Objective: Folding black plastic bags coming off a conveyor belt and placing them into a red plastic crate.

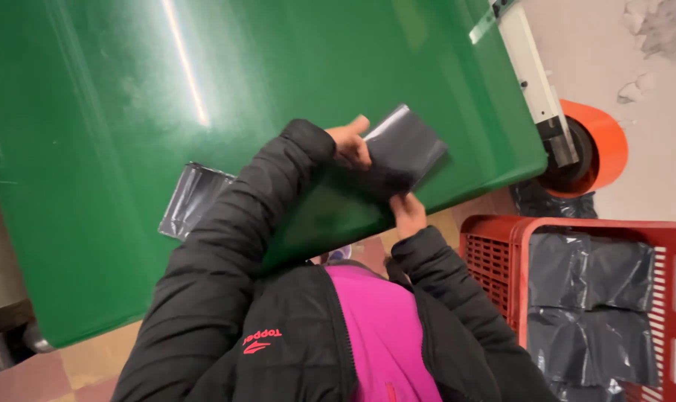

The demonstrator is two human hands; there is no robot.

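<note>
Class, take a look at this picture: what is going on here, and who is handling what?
A person in a black puffer jacket holds a dark grey plastic pouch over a green table with both hands: the left hand grips its upper edge, the right hand its lower corner. Another grey pouch lies flat on the table beside the left sleeve. A red crate on the right holds more such pouches.

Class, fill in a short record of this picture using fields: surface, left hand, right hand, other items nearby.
surface: green table
left hand: left hand grips the top edge of a dark grey plastic bag
right hand: right hand holds the same bag's lower edge
on table: another grey bag, lying flat
beside table: red crate holding stacked grey bags
</note>
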